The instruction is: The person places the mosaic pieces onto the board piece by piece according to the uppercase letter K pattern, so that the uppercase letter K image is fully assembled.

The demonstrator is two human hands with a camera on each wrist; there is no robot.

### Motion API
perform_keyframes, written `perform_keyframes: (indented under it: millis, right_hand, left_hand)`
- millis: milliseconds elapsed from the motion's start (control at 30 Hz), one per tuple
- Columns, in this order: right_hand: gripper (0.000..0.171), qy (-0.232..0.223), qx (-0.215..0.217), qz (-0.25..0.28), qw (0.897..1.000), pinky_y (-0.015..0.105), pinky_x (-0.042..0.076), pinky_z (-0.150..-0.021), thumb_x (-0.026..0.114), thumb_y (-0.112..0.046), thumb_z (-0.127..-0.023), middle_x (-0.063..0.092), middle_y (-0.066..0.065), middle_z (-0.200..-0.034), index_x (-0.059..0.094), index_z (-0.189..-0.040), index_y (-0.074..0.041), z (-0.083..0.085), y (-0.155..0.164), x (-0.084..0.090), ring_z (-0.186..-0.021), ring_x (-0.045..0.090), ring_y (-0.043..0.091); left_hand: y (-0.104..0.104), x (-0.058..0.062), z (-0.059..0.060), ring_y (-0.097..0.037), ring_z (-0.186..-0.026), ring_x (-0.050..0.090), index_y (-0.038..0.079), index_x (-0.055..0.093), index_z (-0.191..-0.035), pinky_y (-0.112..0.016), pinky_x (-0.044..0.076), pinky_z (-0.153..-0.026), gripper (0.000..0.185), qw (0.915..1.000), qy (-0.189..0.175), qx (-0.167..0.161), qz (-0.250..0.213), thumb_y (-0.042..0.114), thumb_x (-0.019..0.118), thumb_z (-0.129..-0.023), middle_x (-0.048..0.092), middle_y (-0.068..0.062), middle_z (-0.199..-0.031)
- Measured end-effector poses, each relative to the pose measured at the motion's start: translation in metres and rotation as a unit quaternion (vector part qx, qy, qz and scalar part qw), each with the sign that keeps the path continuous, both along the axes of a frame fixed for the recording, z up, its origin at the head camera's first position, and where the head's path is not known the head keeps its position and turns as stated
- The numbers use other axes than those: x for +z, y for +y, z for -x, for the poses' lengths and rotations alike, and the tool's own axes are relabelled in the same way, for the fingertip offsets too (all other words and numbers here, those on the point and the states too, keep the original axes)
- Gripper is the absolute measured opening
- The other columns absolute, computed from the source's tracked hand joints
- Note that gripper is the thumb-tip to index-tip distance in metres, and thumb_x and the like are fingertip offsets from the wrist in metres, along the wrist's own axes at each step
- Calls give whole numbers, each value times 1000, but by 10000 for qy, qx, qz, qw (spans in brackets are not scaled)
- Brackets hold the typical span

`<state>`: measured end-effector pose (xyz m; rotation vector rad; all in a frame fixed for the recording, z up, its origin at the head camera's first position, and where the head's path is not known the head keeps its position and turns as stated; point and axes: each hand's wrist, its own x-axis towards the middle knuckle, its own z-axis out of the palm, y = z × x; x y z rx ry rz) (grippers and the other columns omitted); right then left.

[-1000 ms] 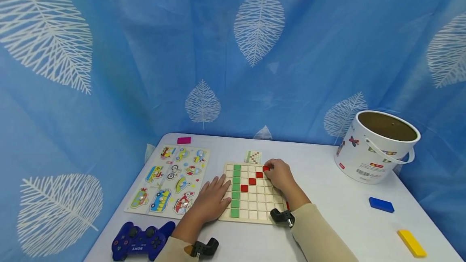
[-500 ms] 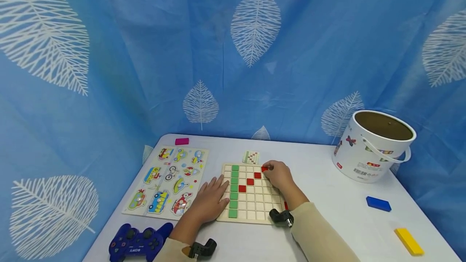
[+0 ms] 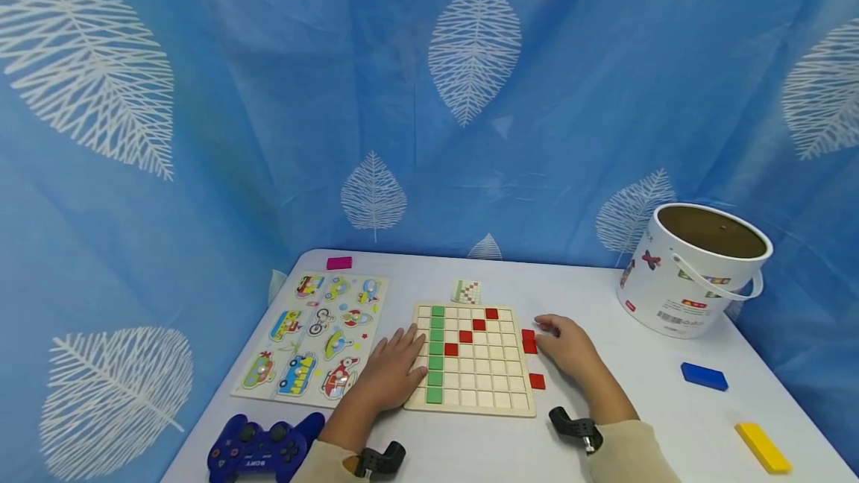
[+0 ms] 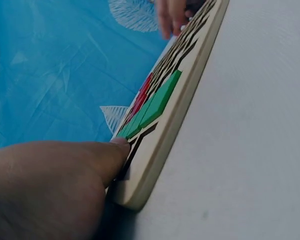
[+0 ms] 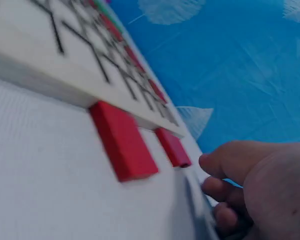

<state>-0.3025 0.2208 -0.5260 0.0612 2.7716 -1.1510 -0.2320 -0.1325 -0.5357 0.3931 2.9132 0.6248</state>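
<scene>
A wooden grid board (image 3: 478,407) lies on the table. One column near its left side holds green tiles (image 3: 436,335), and several red tiles (image 3: 465,337) run diagonally up to the top right corner. My left hand (image 3: 391,371) rests flat over the board's left edge; in the left wrist view its thumb (image 4: 115,155) touches the border. Just off the right edge lie loose red tiles (image 3: 537,382), two of them close together. Beside that pair is my right hand (image 3: 570,349), fingers loosely bent, and the right wrist view shows its fingertips apart from the nearest red tile (image 5: 172,147).
Behind the board sits a small pattern card (image 3: 466,291). To the left are a vehicle picture puzzle (image 3: 305,334), a blue game controller (image 3: 265,449) and a pink block (image 3: 338,263). A white bucket (image 3: 684,282), blue block (image 3: 704,376) and yellow block (image 3: 763,448) stand right.
My right hand has let go of the red tile in the top right corner and moved right and down to the loose red tiles. The left hand has stayed on the board.
</scene>
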Motion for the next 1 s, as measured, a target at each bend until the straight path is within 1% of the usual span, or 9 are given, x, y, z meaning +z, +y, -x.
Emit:
perform_keyframes:
  millis: [133, 300, 367, 467, 533, 633, 733, 833, 1000]
  right_hand:
    - [42, -10, 114, 45, 9999, 61, 47, -110, 64, -19, -102, 63, 16, -138, 63, -144, -14, -8, 10, -6, -125, 56, 34]
    - [40, 242, 307, -456, 9982, 64, 44, -110, 60, -24, -104, 57, 19, -145, 64, -144, -15, -7, 1, -13, -135, 47, 40]
    - [38, 347, 301, -644, 9969, 64, 45, -107, 63, -25, -103, 56, 20, -145, 67, -139, -14, -6, -2, -14, -134, 45, 42]
    - [32, 444, 180, -647, 9968, 60, 47, -104, 68, -24, -100, 59, 19, -140, 70, -130, -14, -6, -6, -13, -128, 47, 39]
    - [26, 496, 104, -542, 9972, 59, 49, -102, 70, -20, -99, 62, 17, -134, 70, -123, -13, -6, -5, -12, -122, 51, 37]
    - [19, 480, -92, -262, 9985, 49, 54, -93, 69, -17, -99, 67, 13, -121, 67, -118, -14, -7, -1, -12, -109, 56, 31]
    - [16, 483, -273, 44, 9984, 36, 53, -82, 66, -16, -101, 69, 10, -113, 67, -117, -13, -8, 2, -10, -99, 59, 26]
    - [17, 406, -389, 372, 9977, 30, 54, -77, 65, -19, -102, 70, 8, -112, 68, -118, -13, -11, -3, -4, -96, 60, 24]
    - [12, 316, -122, 808, 9962, 29, 52, -70, 69, -16, -100, 70, 4, -102, 70, -112, -14, -28, -37, 13, -86, 61, 19]
  left_hand:
    - [0, 0, 0, -33, -162, 19, 17, 38, -164, -59, 15, -130, 66, 10000, -26, 45, 36, 42, 56, -106, 24, -6, -175]
    - [0, -1, 0, -33, -162, 18, 18, 37, -164, -58, 15, -130, 66, 9999, -62, 38, 111, 44, 54, -106, 23, -5, -175]
    - [-1, -2, -1, -33, -162, 18, 18, 37, -164, -58, 14, -130, 66, 9999, -48, 32, 108, 44, 54, -106, 23, -5, -175]
    - [-1, -1, -2, -33, -162, 19, 17, 37, -164, -59, 15, -130, 66, 9999, -12, 24, 102, 43, 55, -106, 23, -6, -175]
    - [-1, 0, -2, -34, -162, 19, 17, 37, -164, -59, 15, -129, 65, 10000, 12, 13, 97, 43, 54, -107, 24, -6, -175]
    - [0, 1, -2, -34, -162, 19, 17, 37, -164, -60, 15, -129, 65, 10000, 5, -13, 79, 43, 53, -107, 23, -6, -175]
    - [1, 2, -1, -34, -162, 19, 17, 37, -164, -60, 16, -129, 65, 10000, 8, -23, 71, 43, 54, -107, 23, -6, -175]
    - [1, 3, -2, -34, -162, 20, 17, 38, -164, -60, 16, -129, 66, 10000, 27, 2, 57, 43, 56, -106, 24, -6, -175]
    - [1, 3, -3, -34, -162, 20, 17, 38, -164, -60, 16, -129, 66, 10000, 36, 11, 59, 43, 56, -106, 24, -7, -175]
